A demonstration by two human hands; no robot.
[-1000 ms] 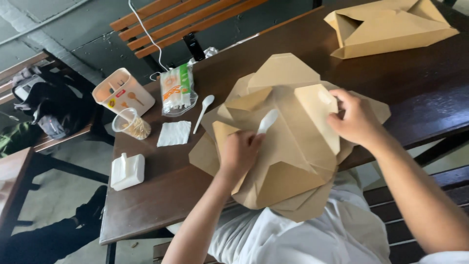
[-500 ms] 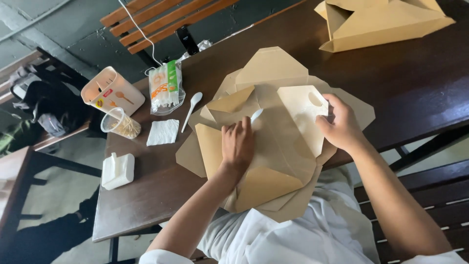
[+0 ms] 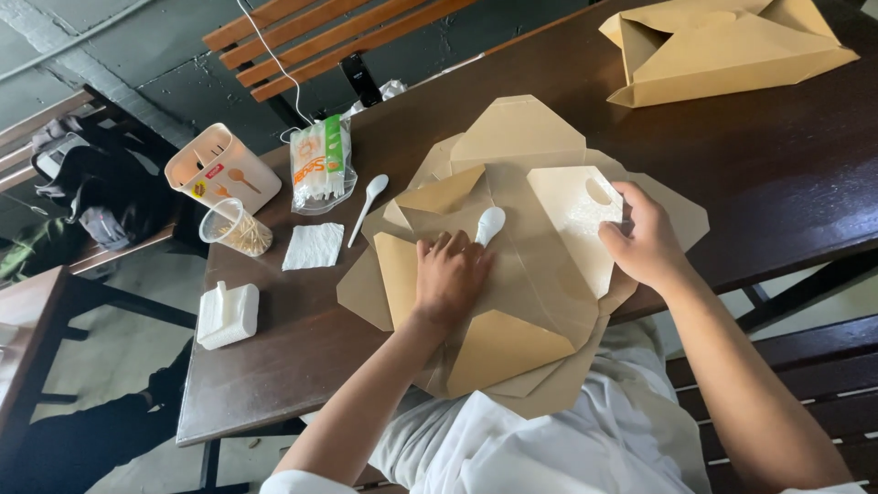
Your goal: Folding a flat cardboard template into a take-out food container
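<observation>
Head view: the left hand (image 3: 450,276) lies palm-down on the unfolded brown cardboard box (image 3: 512,265), fingers pressed flat and close together, with a white plastic spoon (image 3: 488,224) poking out from under the fingertips. The right hand (image 3: 645,240) pinches the pale inner flap (image 3: 572,215) at its edge, thumb underneath. The box sprawls across the near edge of the dark wooden table (image 3: 777,174). To the left sit a second spoon (image 3: 368,206), a napkin (image 3: 314,245) and a cup of toothpicks (image 3: 234,229).
</observation>
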